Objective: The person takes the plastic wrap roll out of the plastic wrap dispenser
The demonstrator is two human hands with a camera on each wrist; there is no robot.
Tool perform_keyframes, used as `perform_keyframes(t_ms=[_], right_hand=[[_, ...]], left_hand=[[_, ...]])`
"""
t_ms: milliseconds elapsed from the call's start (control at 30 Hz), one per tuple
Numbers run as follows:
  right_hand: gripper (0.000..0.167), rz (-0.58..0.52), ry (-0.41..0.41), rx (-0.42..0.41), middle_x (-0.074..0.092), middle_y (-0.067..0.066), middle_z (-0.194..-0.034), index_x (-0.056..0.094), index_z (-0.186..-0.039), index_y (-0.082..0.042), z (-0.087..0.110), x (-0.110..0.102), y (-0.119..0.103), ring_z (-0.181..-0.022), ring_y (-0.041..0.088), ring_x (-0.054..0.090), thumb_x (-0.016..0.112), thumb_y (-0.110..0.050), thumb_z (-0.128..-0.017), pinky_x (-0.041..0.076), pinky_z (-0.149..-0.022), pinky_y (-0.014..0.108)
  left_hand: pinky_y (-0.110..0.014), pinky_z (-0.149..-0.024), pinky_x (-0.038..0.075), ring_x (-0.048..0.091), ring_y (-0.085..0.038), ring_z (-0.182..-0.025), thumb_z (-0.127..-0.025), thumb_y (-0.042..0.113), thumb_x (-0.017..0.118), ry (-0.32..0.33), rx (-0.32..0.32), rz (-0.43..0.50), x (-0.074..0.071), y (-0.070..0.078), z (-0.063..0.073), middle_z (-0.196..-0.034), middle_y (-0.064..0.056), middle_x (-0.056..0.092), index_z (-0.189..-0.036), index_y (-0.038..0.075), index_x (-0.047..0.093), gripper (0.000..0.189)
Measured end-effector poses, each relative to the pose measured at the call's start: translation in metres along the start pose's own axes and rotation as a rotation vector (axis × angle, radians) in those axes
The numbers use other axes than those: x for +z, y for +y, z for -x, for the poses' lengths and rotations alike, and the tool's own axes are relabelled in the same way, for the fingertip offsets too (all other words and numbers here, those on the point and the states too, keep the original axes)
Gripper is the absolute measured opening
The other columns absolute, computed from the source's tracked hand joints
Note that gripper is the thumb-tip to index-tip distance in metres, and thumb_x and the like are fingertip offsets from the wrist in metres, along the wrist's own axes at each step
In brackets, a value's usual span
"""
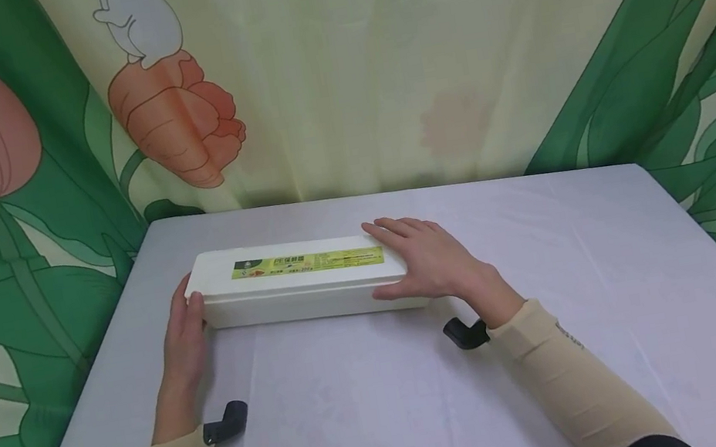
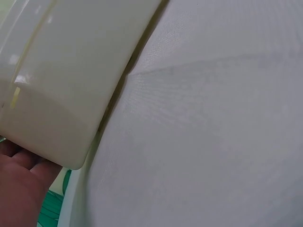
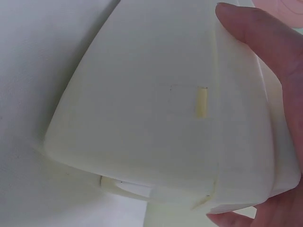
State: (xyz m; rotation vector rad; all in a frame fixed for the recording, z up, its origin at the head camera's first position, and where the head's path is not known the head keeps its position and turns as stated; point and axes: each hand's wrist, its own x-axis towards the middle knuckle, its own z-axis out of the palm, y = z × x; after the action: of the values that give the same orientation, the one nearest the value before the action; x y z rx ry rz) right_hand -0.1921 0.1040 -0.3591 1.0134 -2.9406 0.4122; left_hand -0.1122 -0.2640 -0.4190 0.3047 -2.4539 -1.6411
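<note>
A long white cling film box (image 1: 314, 302) lies crosswise on the white cloth, its yellow-green printed label (image 1: 308, 263) facing up. My left hand (image 1: 183, 341) holds its left end, thumb at the front corner. In the left wrist view, the fingers of that hand (image 2: 23, 182) curl in behind the box's end (image 2: 57, 99). My right hand (image 1: 437, 262) spans the right end, thumb on the front side and fingers spread across the top. The right wrist view shows the box's smooth end wall (image 3: 137, 109) with a small yellowish slot, the right hand (image 3: 284, 61) wrapped over its lid side.
The table (image 1: 359, 411) is covered in white cloth, its far edge just behind the box. A patterned curtain (image 1: 336, 86) hangs beyond it. Black wrist mounts (image 1: 226, 422) stick out from both beige sleeves (image 1: 572, 377).
</note>
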Motion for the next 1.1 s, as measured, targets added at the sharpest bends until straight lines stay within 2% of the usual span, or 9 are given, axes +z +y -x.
perform_keyframes(t_ms=[267,467,600,733,933,1100], right_hand=[[0.092,-0.032,0.009,-0.016,0.051,0.009,-0.146,0.043,-0.155,-0.016,-0.001,0.002,0.003,-0.132,0.035,0.047,0.078,-0.055,-0.08,0.035,-0.108,0.052],[0.087,-0.061,0.062,-0.046,0.055,0.011,-0.143,0.05,-0.15,-0.015,-0.002,0.005,0.005,-0.128,0.035,0.049,0.08,-0.052,-0.078,0.037,-0.105,0.054],[0.086,-0.089,0.093,-0.05,0.055,0.011,-0.143,0.051,-0.149,-0.014,-0.002,0.004,0.006,-0.127,0.035,0.049,0.081,-0.052,-0.077,0.036,-0.105,0.055],[0.086,-0.112,0.122,-0.033,0.055,0.011,-0.142,0.052,-0.149,-0.013,0.002,0.0,0.009,-0.127,0.035,0.048,0.082,-0.05,-0.077,0.034,-0.104,0.055],[0.088,-0.13,0.153,0.023,0.052,0.011,-0.146,0.049,-0.151,-0.013,0.013,-0.009,0.017,-0.129,0.035,0.044,0.081,-0.05,-0.078,0.032,-0.104,0.056],[0.089,-0.133,0.189,0.065,0.052,0.012,-0.146,0.048,-0.151,-0.012,0.027,-0.017,0.023,-0.13,0.038,0.044,0.082,-0.049,-0.077,0.032,-0.102,0.057]], left_hand=[[-0.061,-0.117,0.02,0.019,-0.028,-0.151,-0.108,0.051,0.026,0.0,0.006,0.006,0.001,0.001,0.0,-0.167,-0.004,0.02,-0.163,0.02,0.017,0.064],[-0.06,-0.117,0.019,0.017,-0.029,-0.152,-0.108,0.05,0.027,-0.001,0.006,0.003,0.001,0.0,0.001,-0.166,-0.007,0.02,-0.163,0.016,0.017,0.065],[-0.057,-0.119,0.016,0.017,-0.028,-0.152,-0.108,0.048,0.029,0.025,0.025,-0.015,0.001,-0.001,0.001,-0.166,-0.008,0.022,-0.162,0.014,0.019,0.065],[-0.053,-0.119,0.019,0.022,-0.027,-0.15,-0.108,0.045,0.034,0.057,0.048,-0.032,0.002,-0.001,0.0,-0.164,-0.008,0.027,-0.161,0.013,0.023,0.063],[-0.048,-0.118,0.026,0.028,-0.026,-0.149,-0.108,0.034,0.044,0.069,0.094,-0.017,0.006,0.001,-0.002,-0.162,-0.006,0.032,-0.159,0.015,0.03,0.056],[-0.05,-0.115,0.031,0.034,-0.03,-0.145,-0.106,0.025,0.052,0.078,0.139,-0.071,0.007,0.001,-0.002,-0.16,-0.012,0.036,-0.158,0.011,0.034,0.057]])
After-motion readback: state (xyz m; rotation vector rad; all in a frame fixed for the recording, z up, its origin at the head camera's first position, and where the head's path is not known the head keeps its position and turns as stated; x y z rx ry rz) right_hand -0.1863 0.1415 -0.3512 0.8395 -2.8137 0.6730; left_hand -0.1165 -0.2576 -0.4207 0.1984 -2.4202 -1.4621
